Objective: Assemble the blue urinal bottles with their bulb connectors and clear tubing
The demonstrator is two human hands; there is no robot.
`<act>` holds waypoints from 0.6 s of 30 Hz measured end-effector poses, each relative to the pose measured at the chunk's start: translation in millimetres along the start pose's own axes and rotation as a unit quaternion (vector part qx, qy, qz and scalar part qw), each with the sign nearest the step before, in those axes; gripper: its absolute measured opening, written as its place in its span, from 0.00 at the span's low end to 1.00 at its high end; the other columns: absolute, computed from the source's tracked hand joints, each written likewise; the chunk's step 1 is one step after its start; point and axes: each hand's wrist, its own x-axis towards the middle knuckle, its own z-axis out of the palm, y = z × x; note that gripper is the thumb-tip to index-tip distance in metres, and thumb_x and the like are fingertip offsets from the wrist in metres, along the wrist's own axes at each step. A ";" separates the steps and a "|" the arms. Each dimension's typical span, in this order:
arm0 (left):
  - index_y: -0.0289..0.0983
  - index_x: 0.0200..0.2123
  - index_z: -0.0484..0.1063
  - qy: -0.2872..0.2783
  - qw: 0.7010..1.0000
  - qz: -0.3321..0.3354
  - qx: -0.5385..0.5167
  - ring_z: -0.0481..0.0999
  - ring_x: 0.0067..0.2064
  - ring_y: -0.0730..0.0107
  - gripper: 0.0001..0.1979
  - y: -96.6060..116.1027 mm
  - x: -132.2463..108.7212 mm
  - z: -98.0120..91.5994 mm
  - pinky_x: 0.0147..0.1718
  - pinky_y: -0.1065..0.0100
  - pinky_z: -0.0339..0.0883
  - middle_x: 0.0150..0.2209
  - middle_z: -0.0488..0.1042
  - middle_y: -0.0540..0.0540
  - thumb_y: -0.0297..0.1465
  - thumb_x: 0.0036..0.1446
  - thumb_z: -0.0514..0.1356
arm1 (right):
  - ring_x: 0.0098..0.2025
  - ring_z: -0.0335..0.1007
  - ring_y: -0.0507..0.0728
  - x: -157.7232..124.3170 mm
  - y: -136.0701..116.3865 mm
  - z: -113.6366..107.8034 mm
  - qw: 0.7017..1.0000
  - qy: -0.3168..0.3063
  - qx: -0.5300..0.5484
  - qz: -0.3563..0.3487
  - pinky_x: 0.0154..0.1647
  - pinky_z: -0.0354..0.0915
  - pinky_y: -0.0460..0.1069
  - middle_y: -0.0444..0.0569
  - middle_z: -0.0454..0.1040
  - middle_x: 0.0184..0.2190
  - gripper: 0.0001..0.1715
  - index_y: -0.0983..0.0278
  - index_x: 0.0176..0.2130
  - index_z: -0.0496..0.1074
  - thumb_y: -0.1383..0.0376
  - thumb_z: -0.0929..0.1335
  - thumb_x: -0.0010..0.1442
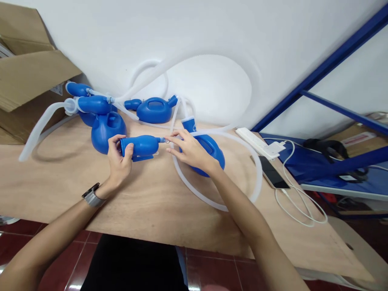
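The left hand (119,160) holds a blue tubular piece (142,146) by its wide end; the right hand (192,152), fingers partly spread, is at its narrow tip, gripping or not I cannot tell. The piece is between both hands, over the table (133,214); farther stands a blue bottle (157,116)

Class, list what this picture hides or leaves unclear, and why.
Head view:
Cardboard box: inside mostly hidden by flaps; left side cut off by the edge.
Held blue piece: left end partly behind left hand.
Blue bottle at right: partly covered by right hand.
White label, far right: too small to read.
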 end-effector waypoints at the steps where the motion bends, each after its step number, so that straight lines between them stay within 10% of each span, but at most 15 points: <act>1: 0.43 0.55 0.66 -0.010 1.000 0.001 -0.008 0.76 0.39 0.66 0.21 0.2 -1.7 0.5 0.37 0.64 0.74 0.46 0.74 0.45 0.50 0.70 0.60 | 0.62 0.73 0.69 0.7 -1.8 -0.5 1.000 -0.001 0.001 0.006 0.66 0.71 0.66 0.58 0.76 0.60 0.23 0.58 0.66 0.75 0.55 0.69 0.76; 5: 0.41 0.55 0.66 -0.050 0.998 0.024 -0.021 0.79 0.40 0.65 0.21 7.2 -5.9 -0.6 0.35 0.66 0.75 0.49 0.77 0.42 0.50 0.71 0.59 | 0.62 0.76 0.69 3.5 -4.3 3.0 1.000 -0.016 0.010 0.019 0.66 0.69 0.64 0.59 0.80 0.58 0.23 0.61 0.62 0.76 0.52 0.71 0.75; 9: 0.40 0.54 0.71 -0.095 0.995 0.012 -0.003 0.78 0.35 0.68 0.19 11.1 -4.6 -4.6 0.31 0.67 0.74 0.48 0.80 0.43 0.48 0.72 0.57 | 0.44 0.80 0.63 2.0 -1.6 7.2 0.996 -0.059 0.028 0.053 0.45 0.69 0.53 0.53 0.85 0.43 0.20 0.62 0.52 0.80 0.49 0.72 0.74; 18: 0.40 0.55 0.71 -0.062 0.997 0.023 0.030 0.81 0.41 0.62 0.21 0.2 -5.9 -8.2 0.40 0.62 0.77 0.47 0.80 0.42 0.48 0.74 0.52 | 0.24 0.51 0.50 1.6 -10.4 12.5 0.988 0.005 0.054 0.143 0.30 0.48 0.50 0.39 0.60 0.19 0.39 0.61 0.22 0.61 0.39 0.76 0.64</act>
